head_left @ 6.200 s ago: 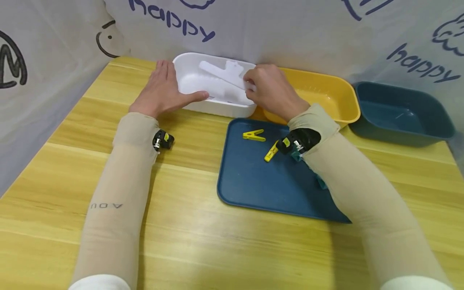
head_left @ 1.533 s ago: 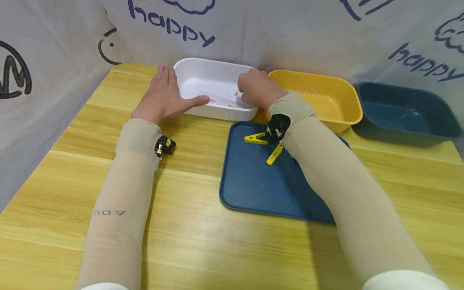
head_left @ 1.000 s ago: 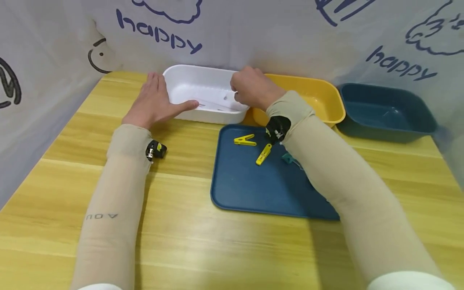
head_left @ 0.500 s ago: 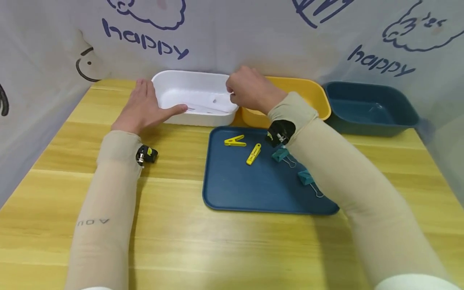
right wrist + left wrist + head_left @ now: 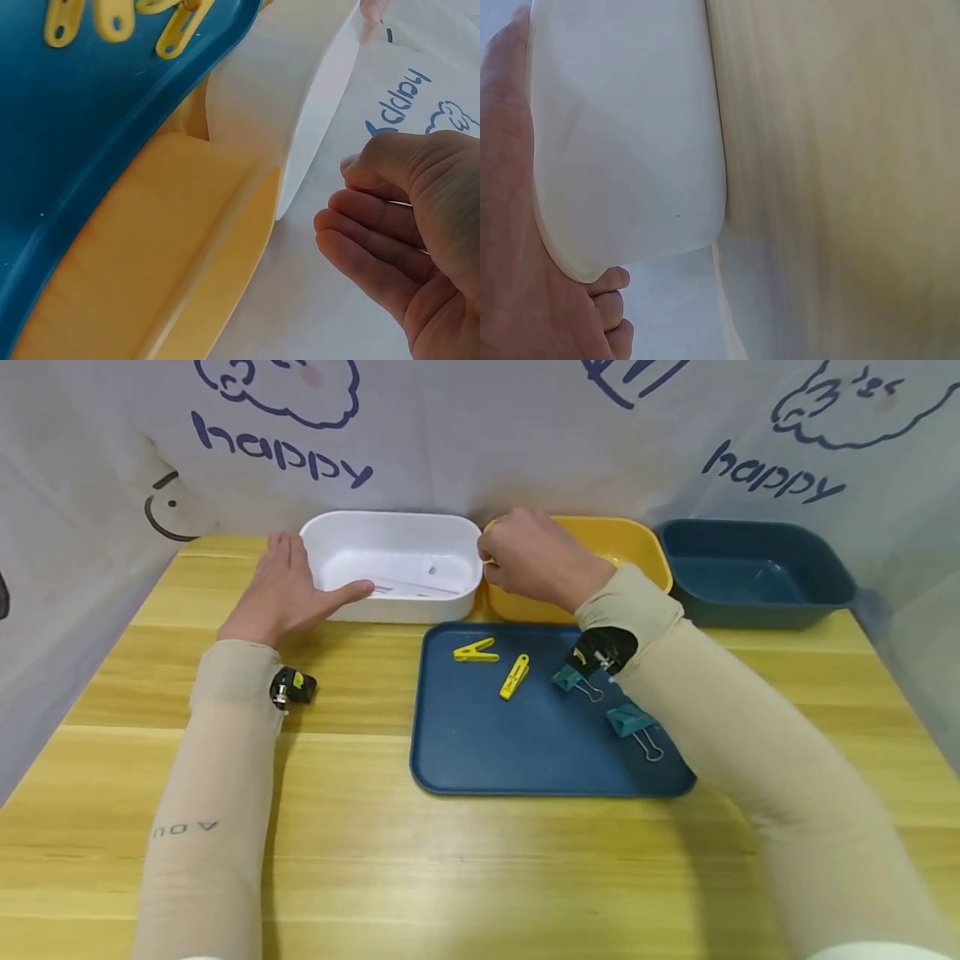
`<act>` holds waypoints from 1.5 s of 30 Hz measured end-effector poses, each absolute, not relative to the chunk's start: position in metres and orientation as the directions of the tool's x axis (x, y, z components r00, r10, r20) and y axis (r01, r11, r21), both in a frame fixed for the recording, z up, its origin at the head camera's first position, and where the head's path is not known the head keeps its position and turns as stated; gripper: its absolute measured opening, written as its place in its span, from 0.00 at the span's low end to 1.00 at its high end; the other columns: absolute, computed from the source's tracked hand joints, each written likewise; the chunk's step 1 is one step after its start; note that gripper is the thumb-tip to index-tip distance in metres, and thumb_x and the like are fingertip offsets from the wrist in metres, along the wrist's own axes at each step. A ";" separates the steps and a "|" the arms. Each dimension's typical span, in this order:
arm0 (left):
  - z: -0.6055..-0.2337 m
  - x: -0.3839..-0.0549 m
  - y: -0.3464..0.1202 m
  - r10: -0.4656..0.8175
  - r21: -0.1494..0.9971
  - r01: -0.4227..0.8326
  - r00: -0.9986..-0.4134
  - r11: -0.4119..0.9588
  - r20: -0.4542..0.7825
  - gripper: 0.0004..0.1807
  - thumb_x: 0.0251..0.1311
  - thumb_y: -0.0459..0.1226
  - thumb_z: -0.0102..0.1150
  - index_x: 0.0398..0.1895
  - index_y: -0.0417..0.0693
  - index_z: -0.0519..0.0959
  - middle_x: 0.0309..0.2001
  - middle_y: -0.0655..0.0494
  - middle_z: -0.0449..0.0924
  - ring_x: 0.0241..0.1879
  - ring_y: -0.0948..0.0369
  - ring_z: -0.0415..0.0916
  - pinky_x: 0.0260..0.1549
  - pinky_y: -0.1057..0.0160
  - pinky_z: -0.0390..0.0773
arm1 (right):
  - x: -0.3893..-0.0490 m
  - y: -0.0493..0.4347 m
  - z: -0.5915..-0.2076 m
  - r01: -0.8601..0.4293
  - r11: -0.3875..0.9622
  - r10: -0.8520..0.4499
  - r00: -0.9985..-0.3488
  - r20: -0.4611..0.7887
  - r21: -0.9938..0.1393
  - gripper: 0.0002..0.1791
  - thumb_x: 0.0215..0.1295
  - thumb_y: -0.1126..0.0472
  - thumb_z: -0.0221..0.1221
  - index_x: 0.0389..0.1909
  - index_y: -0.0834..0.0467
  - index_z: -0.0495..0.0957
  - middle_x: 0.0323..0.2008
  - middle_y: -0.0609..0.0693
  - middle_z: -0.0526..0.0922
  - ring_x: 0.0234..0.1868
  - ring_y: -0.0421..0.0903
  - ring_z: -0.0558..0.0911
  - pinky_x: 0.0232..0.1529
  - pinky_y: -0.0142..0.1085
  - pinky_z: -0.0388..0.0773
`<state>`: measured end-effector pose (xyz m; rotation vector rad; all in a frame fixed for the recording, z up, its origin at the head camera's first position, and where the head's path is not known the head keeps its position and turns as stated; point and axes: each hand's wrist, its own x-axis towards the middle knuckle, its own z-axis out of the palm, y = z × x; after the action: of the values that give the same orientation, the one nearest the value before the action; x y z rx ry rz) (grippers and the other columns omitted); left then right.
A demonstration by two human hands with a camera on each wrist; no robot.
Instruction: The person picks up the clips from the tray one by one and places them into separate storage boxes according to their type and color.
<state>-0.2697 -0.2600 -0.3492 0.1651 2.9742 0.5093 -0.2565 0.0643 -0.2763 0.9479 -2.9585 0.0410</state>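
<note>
In the head view, my left hand (image 5: 277, 589) rests on the left end of the white bin (image 5: 390, 610), fingers straight along its side and thumb over the front rim. The left wrist view shows its fingertips just outside the bin's corner. My right hand (image 5: 397, 217) is raised with loosely curled fingers and nothing between them. In the head view it overlaps the yellow bin (image 5: 630, 531), close to the white bin's right end. Thin whitish pieces (image 5: 420, 588) lie on the white bin's floor, partly hidden by the front wall.
A blue tray (image 5: 480, 752) in front of the bins holds two yellow clothespins (image 5: 514, 677) and two teal binder clips (image 5: 630, 720). The dark teal bin (image 5: 757, 581) stands at the right. Behind the bins hangs a white sheet (image 5: 465, 452) with drawings.
Earlier my right hand held a white plastic piece with a long bar over the white bin; it dipped in, let go and has come out to the right. My left hand stayed on the bin.
</note>
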 end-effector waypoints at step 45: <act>-0.341 -0.260 -0.292 0.112 0.319 0.063 -0.984 0.945 -0.137 0.74 0.57 0.81 0.40 0.79 0.36 0.19 0.81 0.38 0.11 0.82 0.40 0.12 0.83 0.38 0.29 | -0.185 0.072 -0.304 -0.706 0.702 -0.698 -0.708 0.103 -0.098 0.09 0.69 0.58 0.65 0.46 0.56 0.88 0.39 0.51 0.89 0.37 0.47 0.86 0.42 0.40 0.87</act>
<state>-0.2597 -0.2920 -0.3412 0.1334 2.9469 0.4764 -0.1846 0.0716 -0.3044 1.1742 -2.8438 0.2009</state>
